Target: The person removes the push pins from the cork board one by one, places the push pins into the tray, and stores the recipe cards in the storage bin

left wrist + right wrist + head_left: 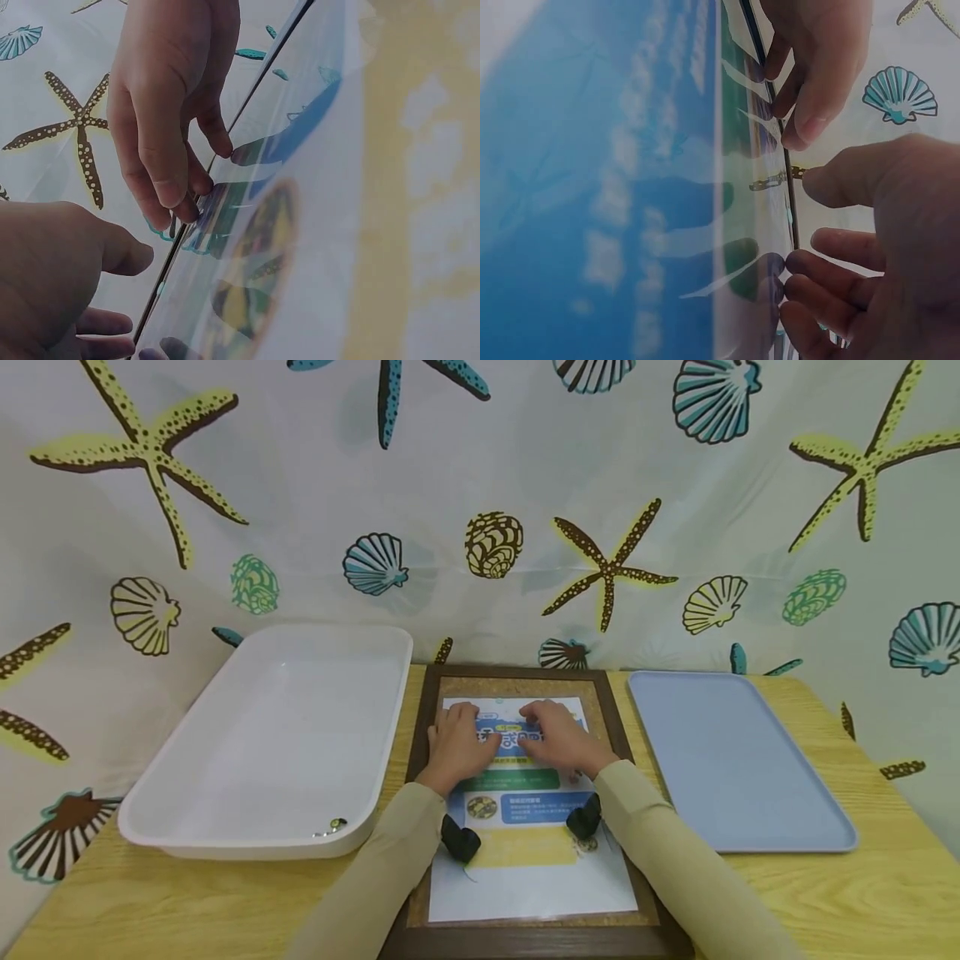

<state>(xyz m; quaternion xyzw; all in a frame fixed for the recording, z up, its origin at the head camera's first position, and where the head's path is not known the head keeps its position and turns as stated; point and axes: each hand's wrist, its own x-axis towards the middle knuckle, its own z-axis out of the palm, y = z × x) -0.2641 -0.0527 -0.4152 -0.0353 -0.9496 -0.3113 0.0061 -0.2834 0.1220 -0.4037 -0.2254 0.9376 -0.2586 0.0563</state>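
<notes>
A printed poster sheet (pixel 532 889) with blue, green and yellow blocks lies on a cork board (pixel 517 687) in a dark brown frame (pixel 540 941). My left hand (pixel 457 743) rests its fingertips on the poster's upper left part, thumb turned inward. Opposite it, my right hand (pixel 562 735) touches the upper right part with loosely bent fingers. A gap separates the two thumbs, and neither hand grips anything. Both wrist views show fingertips right at the glossy surface (pixel 607 225), which mirrors them.
At the left stands a deep white tray (pixel 262 735) with a small shiny green-yellow piece (pixel 337 823) and silvery bits near its front corner. A flat light-blue tray (pixel 742 760) lies at the right. Behind the wooden table (pixel 862 910) hangs a shell-and-starfish cloth (pixel 450 485).
</notes>
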